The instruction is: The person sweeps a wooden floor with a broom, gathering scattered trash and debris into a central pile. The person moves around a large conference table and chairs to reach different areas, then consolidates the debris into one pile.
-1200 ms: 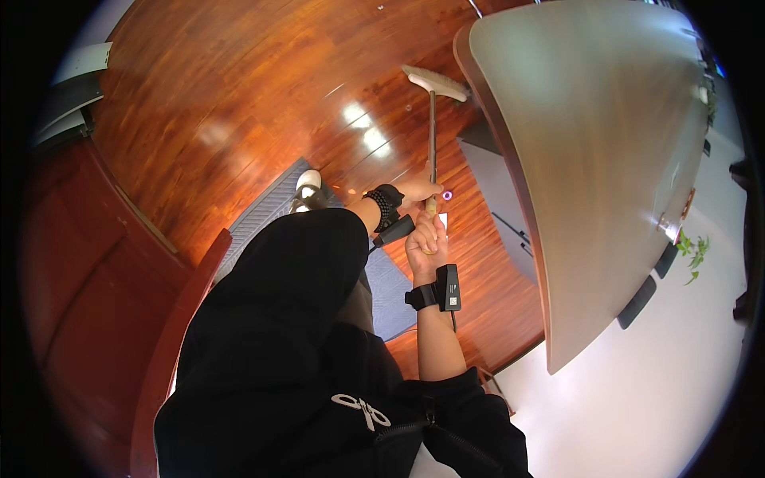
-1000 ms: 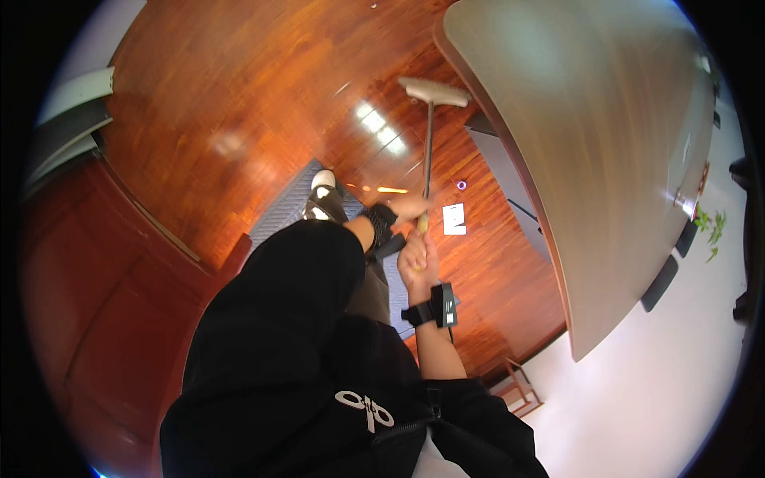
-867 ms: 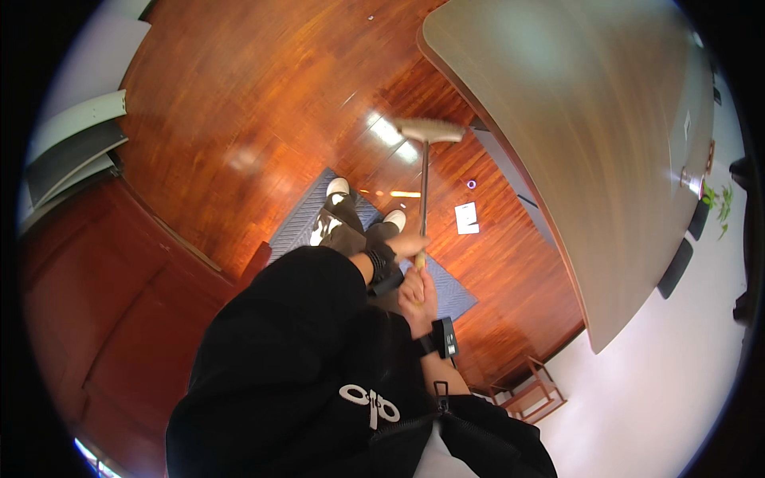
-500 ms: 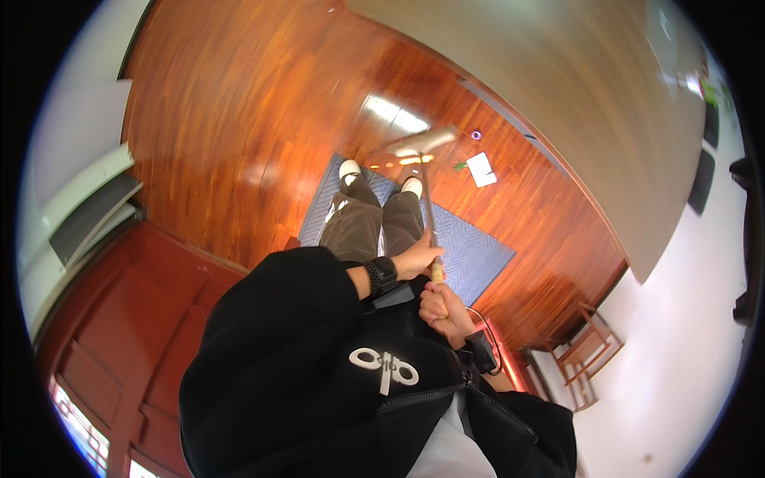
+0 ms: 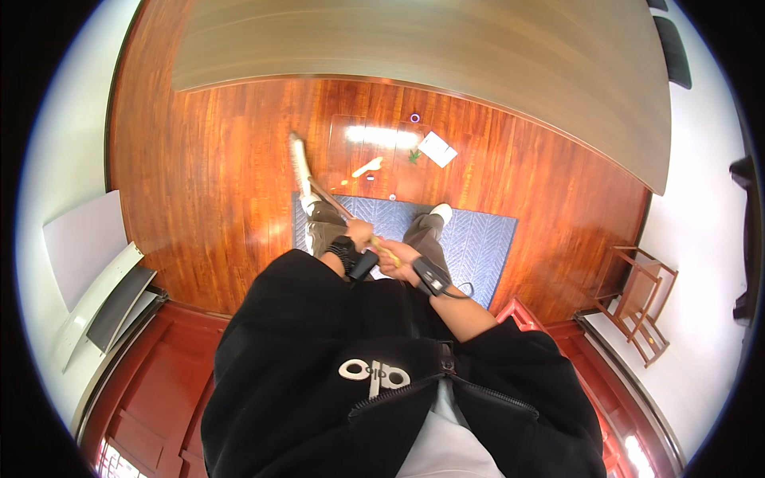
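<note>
One broom (image 5: 330,197) slanting out to the left in a two-handed grip

The person's left hand (image 5: 359,233) is closing around the shaft, and the right hand (image 5: 396,256) is gripping the yellowish handle end just below it. The broom is running diagonally toward the left shoe (image 5: 309,205), its slim brownish shaft ending in a long, pale head (image 5: 301,167). The bristles are facing left and looking slightly blurred; whether they are touching the floor (image 5: 215,191), one cannot tell.

Two white shoes are showing, the right shoe (image 5: 441,212) resting on one blue-grey mat (image 5: 482,243). Beyond the mat, one purple ring (image 5: 415,118), one white sheet (image 5: 437,149), one green leafy piece (image 5: 414,156) and one pale strip (image 5: 368,166) are lying on reddish-brown boards, and several bits too small to identify are lying nearby. One large table (image 5: 414,48) is spanning the far side; one wooden chair (image 5: 637,303) is standing at the right.
</note>
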`<state>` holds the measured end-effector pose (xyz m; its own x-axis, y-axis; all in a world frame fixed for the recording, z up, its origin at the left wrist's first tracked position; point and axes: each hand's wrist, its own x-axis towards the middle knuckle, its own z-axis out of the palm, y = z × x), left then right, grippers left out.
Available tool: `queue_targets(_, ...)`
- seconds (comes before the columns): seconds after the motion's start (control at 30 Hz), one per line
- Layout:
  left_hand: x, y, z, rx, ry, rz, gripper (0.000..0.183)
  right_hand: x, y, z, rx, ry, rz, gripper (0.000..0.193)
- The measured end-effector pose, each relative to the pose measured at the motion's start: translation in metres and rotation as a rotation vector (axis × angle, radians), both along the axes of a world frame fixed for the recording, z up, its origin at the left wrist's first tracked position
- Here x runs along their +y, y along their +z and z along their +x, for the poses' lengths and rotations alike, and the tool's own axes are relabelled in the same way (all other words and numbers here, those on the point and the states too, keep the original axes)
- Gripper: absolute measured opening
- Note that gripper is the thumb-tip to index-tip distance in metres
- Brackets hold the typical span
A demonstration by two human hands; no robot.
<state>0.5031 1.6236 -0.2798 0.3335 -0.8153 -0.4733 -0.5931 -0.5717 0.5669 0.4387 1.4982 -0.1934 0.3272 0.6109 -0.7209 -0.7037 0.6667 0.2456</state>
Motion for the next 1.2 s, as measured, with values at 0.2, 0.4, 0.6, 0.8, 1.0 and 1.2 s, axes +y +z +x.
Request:
queue_targets(0.2,-0.227,0.033,-0.076,1.082,0.987,0.000,0.019,-0.194,0.060,-0.085,0.092,-0.201,-0.076,0.019)
queue_targets(0.4,-0.339,0.083,-0.101,1.493,1.247,-0.013,0.035,-0.275,0.099,-0.121,0.142,-0.311,-0.226,0.016)
queue_targets(0.6,-0.356,0.119,-0.099,1.646,1.014,-0.151,0.021,-0.278,0.149,-0.118,0.075,-0.247,-0.495,0.012)
queue_targets(0.8,-0.294,0.149,-0.119,1.609,1.171,-0.237,0.025,-0.240,0.172,-0.133,0.040,-0.178,-0.305,0.012)
queue_targets(1.0,-0.187,0.109,-0.109,1.281,1.581,-0.070,0.011,-0.172,0.102,-0.101,0.080,0.037,-0.003,0.019)
queue_targets(1.2,-0.148,0.025,-0.093,1.360,1.598,-0.090,0.009,-0.140,0.029,-0.072,0.157,0.029,-0.023,0.020)
